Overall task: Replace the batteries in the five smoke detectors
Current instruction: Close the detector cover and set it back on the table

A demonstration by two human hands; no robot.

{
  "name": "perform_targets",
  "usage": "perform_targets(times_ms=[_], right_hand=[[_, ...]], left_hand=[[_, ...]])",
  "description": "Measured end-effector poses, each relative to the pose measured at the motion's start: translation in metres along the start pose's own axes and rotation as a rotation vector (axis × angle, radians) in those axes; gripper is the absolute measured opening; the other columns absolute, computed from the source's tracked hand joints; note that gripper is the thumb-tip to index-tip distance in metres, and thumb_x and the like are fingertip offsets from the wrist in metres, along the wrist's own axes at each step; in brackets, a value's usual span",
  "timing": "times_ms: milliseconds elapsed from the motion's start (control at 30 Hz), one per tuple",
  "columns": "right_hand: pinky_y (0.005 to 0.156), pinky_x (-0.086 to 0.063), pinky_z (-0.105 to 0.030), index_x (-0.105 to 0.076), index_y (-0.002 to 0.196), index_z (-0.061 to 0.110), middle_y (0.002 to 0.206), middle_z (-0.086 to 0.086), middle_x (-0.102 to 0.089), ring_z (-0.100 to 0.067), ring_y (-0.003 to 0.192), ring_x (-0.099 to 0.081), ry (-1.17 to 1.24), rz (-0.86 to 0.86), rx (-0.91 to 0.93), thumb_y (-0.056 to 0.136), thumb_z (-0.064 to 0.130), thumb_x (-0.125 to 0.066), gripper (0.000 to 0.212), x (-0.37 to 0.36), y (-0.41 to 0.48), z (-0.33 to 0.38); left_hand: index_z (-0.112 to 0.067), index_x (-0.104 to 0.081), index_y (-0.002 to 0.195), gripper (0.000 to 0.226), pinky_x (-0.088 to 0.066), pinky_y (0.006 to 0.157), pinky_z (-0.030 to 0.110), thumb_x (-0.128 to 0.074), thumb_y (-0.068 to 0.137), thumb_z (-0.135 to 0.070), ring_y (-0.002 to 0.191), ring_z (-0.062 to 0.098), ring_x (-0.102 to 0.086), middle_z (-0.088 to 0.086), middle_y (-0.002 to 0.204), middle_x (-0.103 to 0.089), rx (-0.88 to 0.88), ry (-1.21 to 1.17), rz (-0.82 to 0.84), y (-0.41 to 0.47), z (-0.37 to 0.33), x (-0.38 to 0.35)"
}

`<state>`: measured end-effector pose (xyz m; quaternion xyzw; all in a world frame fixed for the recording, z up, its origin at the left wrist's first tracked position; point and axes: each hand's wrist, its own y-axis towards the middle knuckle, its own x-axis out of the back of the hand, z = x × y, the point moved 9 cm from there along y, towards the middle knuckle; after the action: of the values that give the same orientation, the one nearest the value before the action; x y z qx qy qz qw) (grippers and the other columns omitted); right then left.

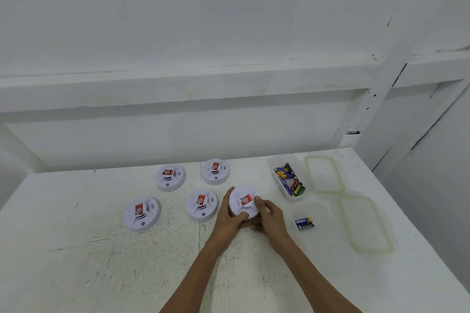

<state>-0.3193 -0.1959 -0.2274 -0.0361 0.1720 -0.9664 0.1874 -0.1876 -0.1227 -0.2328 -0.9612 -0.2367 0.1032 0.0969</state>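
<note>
Left hand [229, 218] and right hand [272, 218] grip one detector [244, 201]; four more [201, 204] wait at 10 o'clock, two batteries [304, 223] at 3. Barely started, probably.

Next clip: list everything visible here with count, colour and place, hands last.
Table: one, white, scratched, foreground.
Resting smoke detectors: four, white with red labels, left of centre.
Held smoke detector: one, white with red label, centre.
Battery tub: one, clear, right rear; mixed-colour batteries inside, count unclear.
Paired batteries: two, blue and yellow, right of the hands.
Lids: two, clear with greenish rims, far right.
Left hand: grips the held detector.
Right hand: grips it too.
</note>
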Motion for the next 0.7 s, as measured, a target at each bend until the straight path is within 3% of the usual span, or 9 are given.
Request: perform_targets(times_ms=[133,267,400,533,700], right_hand=[[0.063,-0.063,-0.040,-0.072,0.099,0.019,0.095,-0.003,-0.076,-0.024,0.079,-0.074,-0.057,-0.043,0.043,0.095,0.050,-0.060,0.034,0.0019,-0.0001,0.0021],[0.063,-0.063,-0.040,-0.073,0.099,0.019,0.095,-0.003,-0.076,-0.025,0.081,-0.074,-0.066,-0.043,0.034,0.094,0.051,-0.060,0.035,0.0019,0.0024,-0.0007],[0.067,-0.064,-0.041,-0.073,0.099,0.020,0.096,-0.002,-0.076,-0.025,0.084,-0.074,-0.070,-0.038,0.041,0.094,0.053,-0.059,0.036,0.0029,0.0033,-0.0013],[0.063,-0.063,-0.040,-0.072,0.099,0.017,0.093,-0.003,-0.077,-0.026,0.077,-0.075,-0.053,-0.032,0.032,0.094,0.052,-0.060,0.037,0.0022,0.0007,-0.0006],[0.064,-0.063,-0.041,-0.072,0.099,0.017,0.092,-0.004,-0.077,-0.025,0.076,-0.075,-0.045,-0.033,0.029,0.094,0.052,-0.060,0.037,0.0026,0.0006,-0.0004]], left_hand=[[-0.024,-0.036,0.158,0.090,-0.062,0.092,0.042,-0.078,0.079,-0.012,0.132,0.024,-0.061,0.003,0.151,-0.056,-0.004,-0.007,0.012,-0.0017,-0.0022,-0.0020],[-0.027,-0.036,0.157,0.097,-0.060,0.097,0.051,-0.083,0.072,-0.024,0.134,0.027,-0.059,0.003,0.151,-0.055,-0.001,-0.006,0.012,-0.0021,-0.0029,-0.0022],[-0.023,-0.033,0.159,0.084,-0.062,0.090,0.041,-0.071,0.090,0.005,0.132,0.024,-0.061,0.005,0.152,-0.055,-0.001,-0.031,0.026,-0.0016,-0.0028,-0.0031],[-0.023,-0.033,0.160,0.090,-0.062,0.091,0.044,-0.076,0.083,-0.006,0.132,0.026,-0.061,0.005,0.151,-0.056,0.013,-0.021,0.026,-0.0019,-0.0013,-0.0024],[-0.024,-0.033,0.159,0.087,-0.061,0.093,0.047,-0.075,0.086,-0.004,0.131,0.028,-0.062,0.005,0.150,-0.057,0.025,-0.050,0.048,-0.0012,0.0002,-0.0041]])
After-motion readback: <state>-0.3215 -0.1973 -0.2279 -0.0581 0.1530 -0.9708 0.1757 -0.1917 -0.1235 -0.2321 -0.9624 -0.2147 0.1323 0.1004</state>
